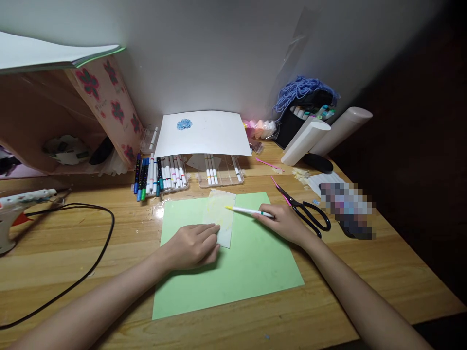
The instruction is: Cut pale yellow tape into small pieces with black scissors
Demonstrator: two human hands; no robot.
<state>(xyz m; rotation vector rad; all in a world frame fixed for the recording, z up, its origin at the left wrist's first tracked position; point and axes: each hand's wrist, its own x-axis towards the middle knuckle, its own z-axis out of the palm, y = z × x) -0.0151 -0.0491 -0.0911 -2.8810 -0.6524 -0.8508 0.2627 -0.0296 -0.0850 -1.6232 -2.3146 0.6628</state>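
Observation:
A small white piece of paper with faint yellow marks lies on a larger green sheet. My left hand rests on the small paper's lower left part, fingers stretched over it and pressing it down. In my right hand is a white marker with a yellow tip, gripped at its rear end. The marker points left, its tip over the upper right of the small paper; whether it touches cannot be made out.
Black-handled scissors lie right of the green sheet. Behind are marker trays under a white sheet. A glue gun with a black cable is at left; white bottles and a pen holder stand back right.

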